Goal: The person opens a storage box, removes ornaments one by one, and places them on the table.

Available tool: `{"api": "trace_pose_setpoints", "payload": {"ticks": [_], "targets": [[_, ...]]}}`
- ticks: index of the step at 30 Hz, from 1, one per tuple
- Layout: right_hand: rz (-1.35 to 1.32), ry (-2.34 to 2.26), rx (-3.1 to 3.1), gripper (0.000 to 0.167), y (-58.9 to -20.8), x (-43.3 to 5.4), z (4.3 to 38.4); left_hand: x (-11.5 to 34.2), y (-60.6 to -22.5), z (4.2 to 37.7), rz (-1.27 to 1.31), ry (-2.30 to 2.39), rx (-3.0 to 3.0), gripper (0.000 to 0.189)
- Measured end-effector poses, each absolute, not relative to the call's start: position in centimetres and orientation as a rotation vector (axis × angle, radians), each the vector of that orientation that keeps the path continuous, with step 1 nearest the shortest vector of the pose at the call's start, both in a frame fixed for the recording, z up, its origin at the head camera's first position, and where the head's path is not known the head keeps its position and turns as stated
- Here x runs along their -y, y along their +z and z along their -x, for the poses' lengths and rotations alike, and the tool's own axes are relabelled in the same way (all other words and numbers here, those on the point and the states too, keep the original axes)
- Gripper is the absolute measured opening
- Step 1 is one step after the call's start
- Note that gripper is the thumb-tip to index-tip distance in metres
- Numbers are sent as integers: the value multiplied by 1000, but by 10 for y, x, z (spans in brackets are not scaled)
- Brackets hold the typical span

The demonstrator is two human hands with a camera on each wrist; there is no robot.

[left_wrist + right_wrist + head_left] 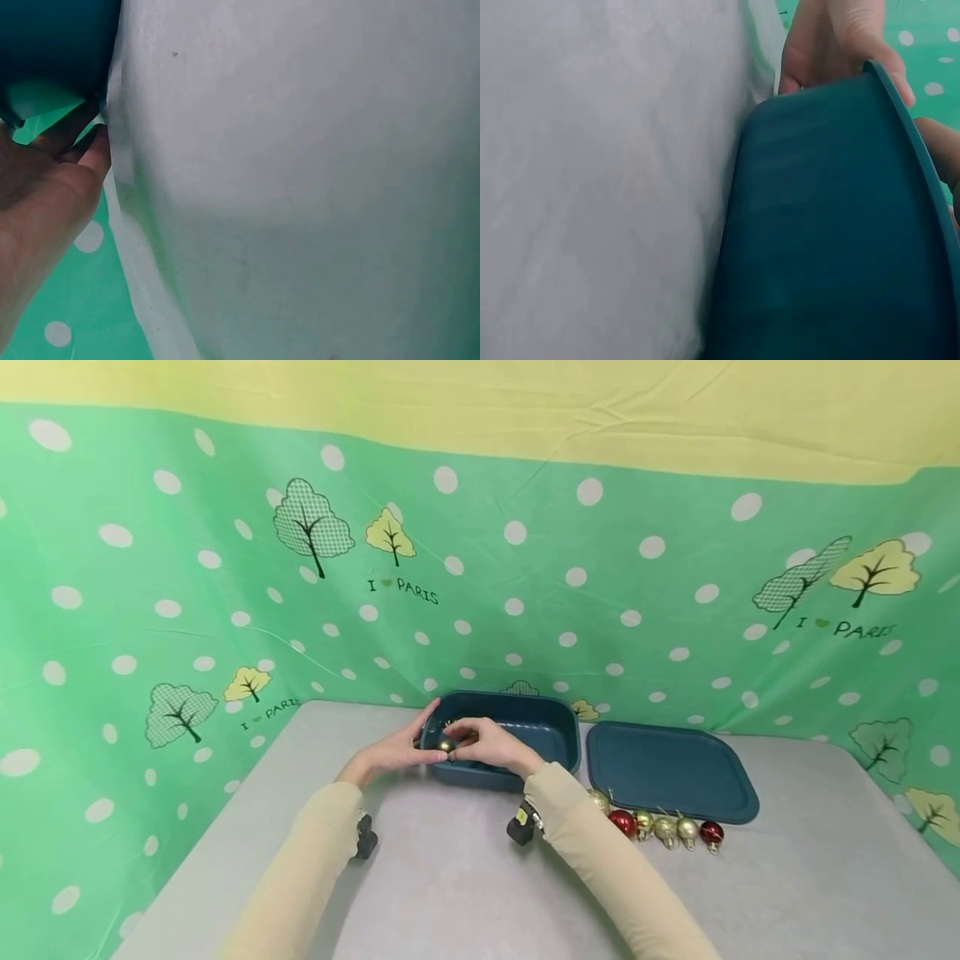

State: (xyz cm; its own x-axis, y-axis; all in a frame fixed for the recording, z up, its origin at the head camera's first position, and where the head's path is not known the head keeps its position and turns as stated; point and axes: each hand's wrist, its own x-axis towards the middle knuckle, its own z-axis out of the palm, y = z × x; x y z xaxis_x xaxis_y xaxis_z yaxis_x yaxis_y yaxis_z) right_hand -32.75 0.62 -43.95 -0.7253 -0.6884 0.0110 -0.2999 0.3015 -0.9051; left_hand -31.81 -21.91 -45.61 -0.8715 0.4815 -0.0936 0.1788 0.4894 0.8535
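A dark blue rectangular box stands uncovered at the back of the table. My left hand grips its left end, thumb along the front rim and fingers around the outer side. In the right wrist view this left hand shows at the box corner. My right hand reaches over the front rim and pinches a small gold Christmas ball inside the left end. The fingers partly cover the ball and that end of the box. Against the box wall, the left hand also appears in the left wrist view.
Right of the box lies its dark blue lid. Along the lid's front edge sits a row of several gold and red Christmas balls, among them a red ball. A green dotted curtain hangs directly behind the grey table.
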Motion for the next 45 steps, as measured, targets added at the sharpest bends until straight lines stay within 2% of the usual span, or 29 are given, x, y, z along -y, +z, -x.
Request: {"api": "trace_pose_setpoints", "payload": {"ticks": [9,16,26,38,45], "targets": [[807,-1414,-2170,47,-447,2,329,217,-457,318,-562,1332,-2423,101],[874,-1318,-2140,51,-451,4,332,218,-457,315,-571,1345,-2423,104],[847,-1229,-2065,38,-451,4,332,218,-458,316,-602,1348,-2426,106],[777,-1393,-1969,35,-450,2,333,219,-457,316,-651,1325,-2405,119],[650,-1718,-1830,33,-455,1,333,217,-456,316,-631,1332,-2398,121]]}}
